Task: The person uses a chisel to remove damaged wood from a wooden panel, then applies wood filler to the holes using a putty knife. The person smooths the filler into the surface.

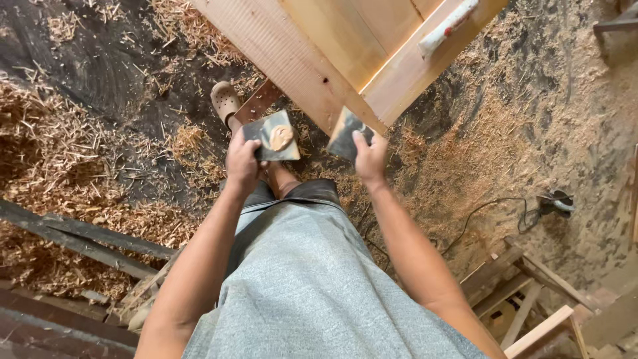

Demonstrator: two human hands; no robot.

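Wooden frame [312,60] close ahead of both hands; open floor [100,80] leftward.

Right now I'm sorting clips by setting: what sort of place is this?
Probably a woodworking shop: wood shavings cover the floor, a pale timber frame stands ahead, and a corded power tool lies nearby.

A grey shirt of a fine, flecked knit is worn, and it fills the lower middle of the head view. Both arms are left bare up to the picture's edge, so no sleeves are seen. Nothing is worn on the left hand [242,165] or the right hand [370,159]. Below the shirt's hem, dark shorts are seen. On one foot a beige clog [224,101] with small holes is worn.
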